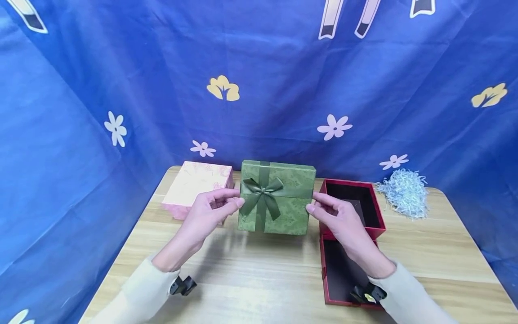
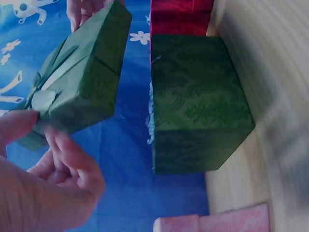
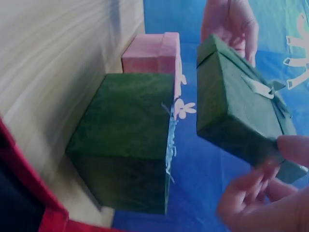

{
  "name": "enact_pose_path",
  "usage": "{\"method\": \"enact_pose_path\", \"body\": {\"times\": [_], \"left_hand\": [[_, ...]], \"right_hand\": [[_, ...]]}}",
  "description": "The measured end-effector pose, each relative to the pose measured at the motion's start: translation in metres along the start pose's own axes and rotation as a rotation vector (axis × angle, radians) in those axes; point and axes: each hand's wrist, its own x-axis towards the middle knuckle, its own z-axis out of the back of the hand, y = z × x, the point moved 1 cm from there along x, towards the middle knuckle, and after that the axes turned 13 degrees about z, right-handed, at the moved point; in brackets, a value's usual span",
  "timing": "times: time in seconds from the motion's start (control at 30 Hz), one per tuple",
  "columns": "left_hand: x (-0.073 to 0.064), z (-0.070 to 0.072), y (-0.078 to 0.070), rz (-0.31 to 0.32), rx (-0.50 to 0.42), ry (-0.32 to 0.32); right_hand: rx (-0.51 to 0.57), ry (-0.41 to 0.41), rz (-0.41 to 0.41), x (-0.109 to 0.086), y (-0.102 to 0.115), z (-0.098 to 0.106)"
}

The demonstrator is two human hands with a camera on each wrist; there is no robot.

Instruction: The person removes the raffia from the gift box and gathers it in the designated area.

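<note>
- Head: left hand (image 1: 216, 207) and right hand (image 1: 336, 216) pinch opposite edges of green lid (image 1: 293, 207); pink box (image 1: 198, 180) left of lid, red box (image 1: 374, 232) and blue shredded paper (image 1: 406, 192) right.
- Left wrist: green box (image 2: 198, 87) stands below lid, shreds (image 2: 151, 113) at its rim.
- Right wrist: gap shows between lid and green box.

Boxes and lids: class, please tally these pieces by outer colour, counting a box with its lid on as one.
Green: 2 (raised lid with bow; green box)
Red: 2 (deep red box; shallow red lid or tray in front of it)
Pink: 1 (lidded pink box)
Total: 5
</note>
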Motion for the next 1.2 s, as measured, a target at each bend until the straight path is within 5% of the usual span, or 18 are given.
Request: {"method": "enact_pose_path", "body": {"times": [0.33,0.53,0.8,0.9,1.1,1.2], "left_hand": [[-0.03,0.006,0.012,-0.025,0.014,0.281],[-0.039,0.003,0.023,-0.094,-0.028,0.417],[-0.044,-0.003,0.044,0.041,-0.059,0.398],[-0.045,-0.006,0.055,0.075,-0.051,0.404],[-0.048,-0.006,0.077,0.098,-0.028,0.387],[-0.047,-0.005,0.086,0.083,-0.018,0.405]], "right_hand": [[0.133,0.122,0.003,-0.036,0.002,-0.001],[0.133,0.151,0.092,-0.059,-0.013,-0.005],[0.183,0.209,0.195,-0.079,-0.035,-0.003],[0.179,0.209,0.155,-0.085,-0.038,0.0],[0.188,0.21,-0.053,-0.09,-0.043,-0.003],[0.185,0.243,-0.074,-0.092,-0.049,-0.006]]}}
